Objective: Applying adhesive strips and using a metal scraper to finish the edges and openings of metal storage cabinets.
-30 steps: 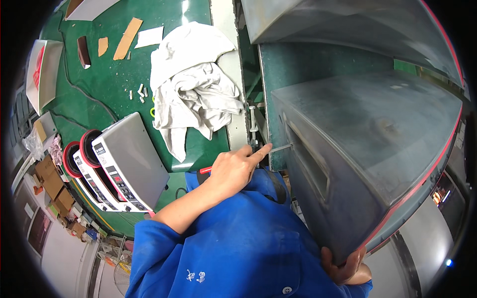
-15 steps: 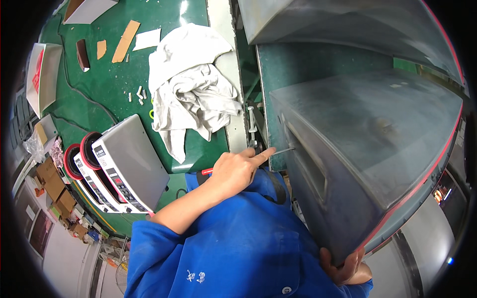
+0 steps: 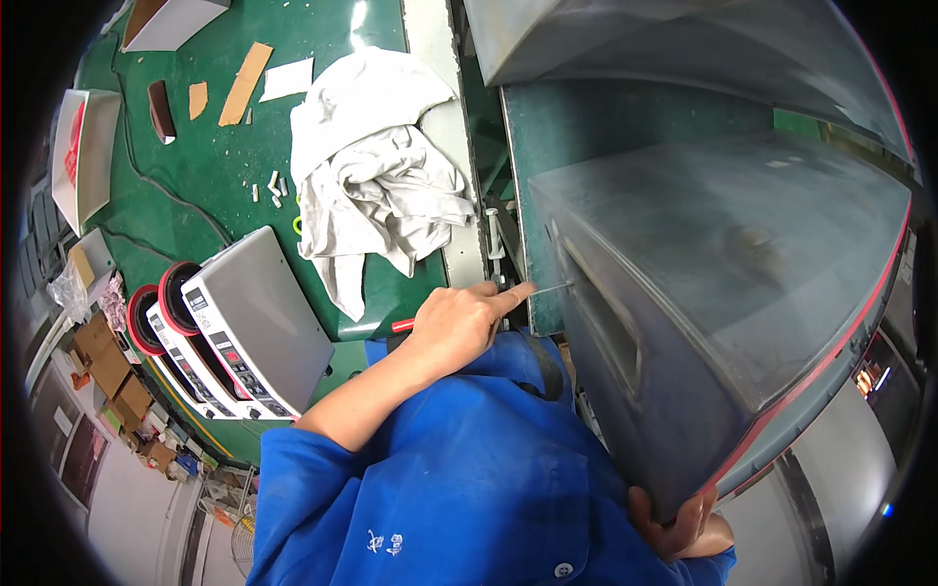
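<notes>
My left hand [image 3: 454, 327] is closed around a slim tool with a red handle [image 3: 403, 325] and a thin metal shaft [image 3: 550, 288]; whether it is a file or a screwdriver I cannot tell. The index finger stretches along the shaft. Its tip reaches the edge of a long recessed slot in the side of a dark grey, box-like housing [image 3: 723, 264] with a red rim. At the housing's lower near corner, my right hand [image 3: 679, 527] grips the edge, its fingers partly hidden.
A second dark grey housing [image 3: 664, 39] stands behind. On the green table [image 3: 215, 146] left of me lie a crumpled white cloth [image 3: 381, 186], cardboard scraps [image 3: 246, 83] and small white pieces [image 3: 275, 183]. White machines with red-rimmed black discs [image 3: 264, 317] stand nearer.
My left hand and the tool have shifted slightly left and away from me, the tip drawing back a little from the slot. My right hand keeps its place on the housing.
</notes>
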`<state>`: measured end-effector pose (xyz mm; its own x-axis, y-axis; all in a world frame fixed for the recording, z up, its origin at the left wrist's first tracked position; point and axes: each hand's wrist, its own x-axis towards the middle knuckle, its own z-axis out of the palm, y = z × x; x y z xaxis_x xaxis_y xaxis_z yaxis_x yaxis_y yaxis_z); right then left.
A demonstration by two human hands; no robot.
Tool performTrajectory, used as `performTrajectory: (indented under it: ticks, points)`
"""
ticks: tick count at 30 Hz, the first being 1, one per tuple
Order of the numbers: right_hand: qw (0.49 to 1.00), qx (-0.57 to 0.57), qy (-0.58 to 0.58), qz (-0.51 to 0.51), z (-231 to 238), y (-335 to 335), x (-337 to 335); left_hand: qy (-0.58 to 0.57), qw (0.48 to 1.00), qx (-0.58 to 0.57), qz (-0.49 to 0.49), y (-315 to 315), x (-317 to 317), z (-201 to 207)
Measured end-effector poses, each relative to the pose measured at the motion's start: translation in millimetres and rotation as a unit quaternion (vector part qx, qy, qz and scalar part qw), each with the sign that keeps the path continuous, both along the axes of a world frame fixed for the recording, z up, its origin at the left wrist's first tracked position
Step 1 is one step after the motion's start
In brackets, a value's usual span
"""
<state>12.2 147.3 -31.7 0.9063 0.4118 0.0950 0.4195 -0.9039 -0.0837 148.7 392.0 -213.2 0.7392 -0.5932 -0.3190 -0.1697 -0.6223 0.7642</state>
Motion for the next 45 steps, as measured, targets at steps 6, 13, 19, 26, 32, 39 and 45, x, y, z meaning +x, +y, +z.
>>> performTrajectory:
  ticks: [6,13,19,26,32,39,45]
  points:
    - [0.998,-0.028,-0.005,0.054,1.6,-4.0,8.9,0.017,0.999,0.025,-0.043,1.2,7.6,0.1]
    - [0.997,-0.030,-0.010,0.072,1.1,-7.1,7.7,0.022,0.998,0.020,-0.056,3.6,13.4,-3.8]
    - [0.996,-0.030,-0.010,0.079,2.2,-9.3,7.2,0.041,0.998,0.001,-0.054,4.7,14.0,-4.8]
    - [0.996,-0.031,-0.010,0.082,1.3,-12.2,6.0,0.041,0.997,-0.013,-0.059,6.3,16.9,-5.2]
    - [0.997,-0.028,-0.009,0.078,1.7,-11.0,5.1,0.060,0.996,-0.055,-0.044,6.0,17.7,-9.0]
    - [0.996,-0.045,-0.012,0.073,1.0,-11.1,1.6,0.049,0.997,-0.041,-0.035,5.9,19.9,-9.5]
    - [0.997,-0.016,0.013,0.069,4.0,-7.5,9.4,0.032,0.998,-0.055,-0.023,6.1,18.8,-14.4]
